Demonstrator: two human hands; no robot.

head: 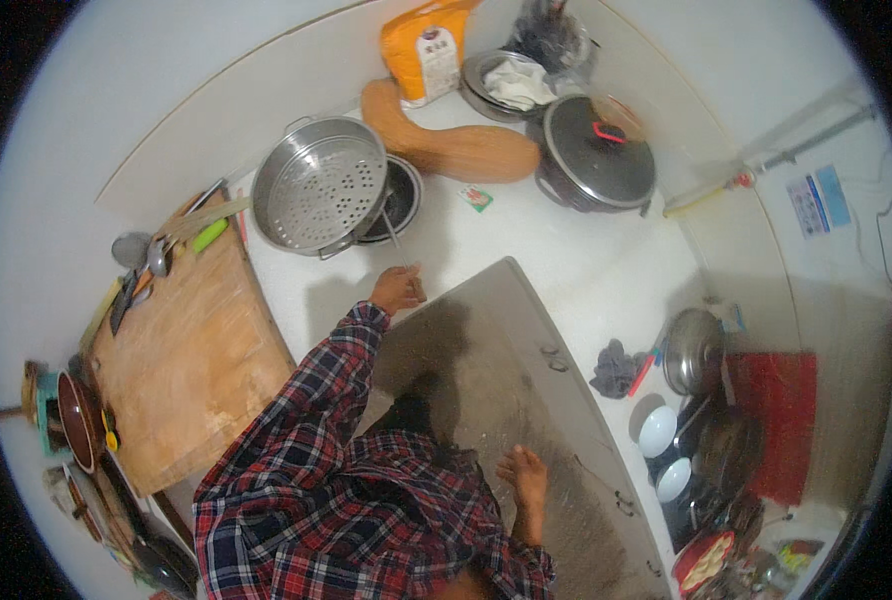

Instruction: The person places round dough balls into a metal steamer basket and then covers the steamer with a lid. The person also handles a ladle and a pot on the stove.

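My left hand point(398, 290) is closed around the end of a thin metal handle point(392, 229). The handle runs up to a dark round pan point(402, 199); whether it belongs to the pan or to a utensil in it, I cannot tell. A perforated stainless-steel steamer pot point(318, 187) covers the left part of that pan. Its round holes face me, and it has loop handles on its sides. My right hand point(524, 480) hangs in the air before the cabinet fronts, fingers loosely apart, holding nothing.
A large wooden board point(198, 352) lies on the left, knives and ladles along its far edge. Behind the steamer are a long orange squash point(461, 150), an orange bag point(423, 52) and a lidded pot point(599, 154). White bowls point(656, 431) and a metal lid point(693, 352) stand right.
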